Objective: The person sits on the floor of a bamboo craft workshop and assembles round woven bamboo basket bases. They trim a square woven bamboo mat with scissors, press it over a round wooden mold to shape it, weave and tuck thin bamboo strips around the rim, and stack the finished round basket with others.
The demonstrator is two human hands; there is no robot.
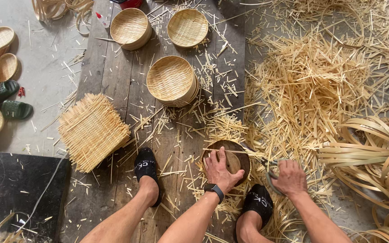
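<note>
My left hand (220,169) presses flat on a round wooden mould (239,158) that sits on a woven bamboo piece on the dark plank floor (113,72). My right hand (289,177) grips scissors (272,173) with grey-green handles; their blades point left toward the mould's rim. A black watch is on my left wrist. My feet in black socks rest on either side of the mould.
A stack of square woven bamboo mats (91,130) lies at left. Round woven baskets (173,81) stand ahead, with others (131,28) farther back. Bamboo trimmings (311,85) are heaped at right, beside coiled bamboo strips (379,148). Green sandals (10,101) lie far left.
</note>
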